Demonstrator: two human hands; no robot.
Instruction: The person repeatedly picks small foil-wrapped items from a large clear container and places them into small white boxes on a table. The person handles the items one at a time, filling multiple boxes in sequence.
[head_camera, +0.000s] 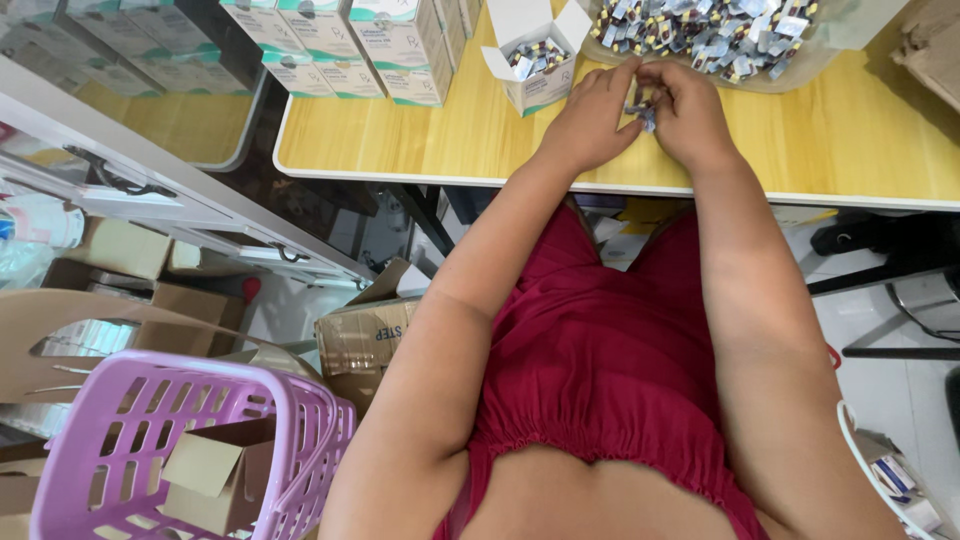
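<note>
Lower left of frame: a lilac plastic basket (190, 440) sat on the floor with a folded cardboard piece inside, brown cartons (365, 330) crowded just behind it. Person in a red garment, seen from above, both arms reached forward to the table (400, 150), a pale wood top with a white edge.

Upper middle: left hand (590, 120) and right hand (690, 110) met, touching, at the table's near edge. Both grips were pinched shut around a small bundle of foil-wrapped pieces (640, 110), silver and dark, held between the fingertips of both hands, likely so the pieces stayed squared together. How many pieces, could not tell.

Just beyond the hands: a small open white box (535, 60), flaps up, already holding some of the same pieces. Upper right: a clear tray (700, 35) heaped with loose ones, within easy reach. Upper left: closed white-and-green boxes (350, 45) stacked in rows, set apart from the loose stock.
</note>
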